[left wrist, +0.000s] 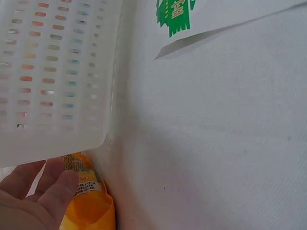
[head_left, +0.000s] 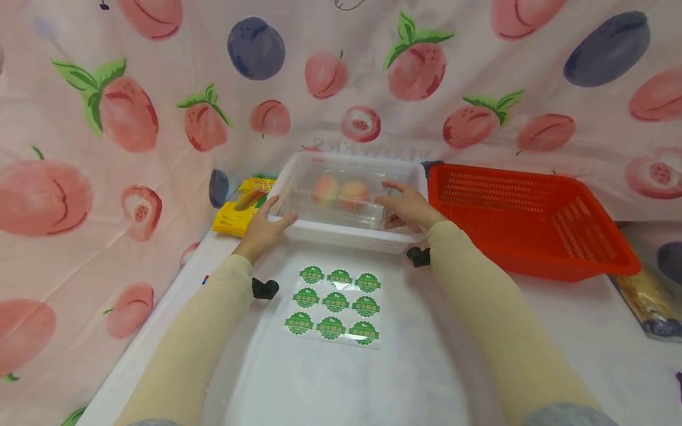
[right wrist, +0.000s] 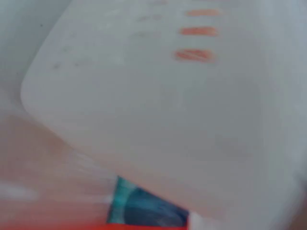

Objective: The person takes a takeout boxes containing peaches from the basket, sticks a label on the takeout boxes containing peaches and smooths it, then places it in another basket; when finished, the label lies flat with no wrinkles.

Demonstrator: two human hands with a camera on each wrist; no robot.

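A white plastic basket (head_left: 341, 238) stands at the back of the table. In it lies a clear plastic box (head_left: 303, 207) with two red-and-yellow round fruits (head_left: 354, 195) showing through it. My left hand (head_left: 262, 231) is at the basket's left front corner, thumb and fingers spread; the left wrist view has its fingertips (left wrist: 64, 187) right at the rim, in front of a yellow packet (left wrist: 86, 211). Over the basket's right end reaches my right hand (head_left: 407, 204), fingers apart and lightly bent beside the box's right end. The right wrist view is blurred and mostly filled by the basket wall (right wrist: 144, 96).
On the white table (head_left: 319, 384) in front lies a sheet of green round stickers (head_left: 335, 302). A red basket (head_left: 511, 231) stands to the right, with a long clear-wrapped package (head_left: 647, 302) beyond it. Behind hangs a fruit-print cloth (head_left: 319, 35).
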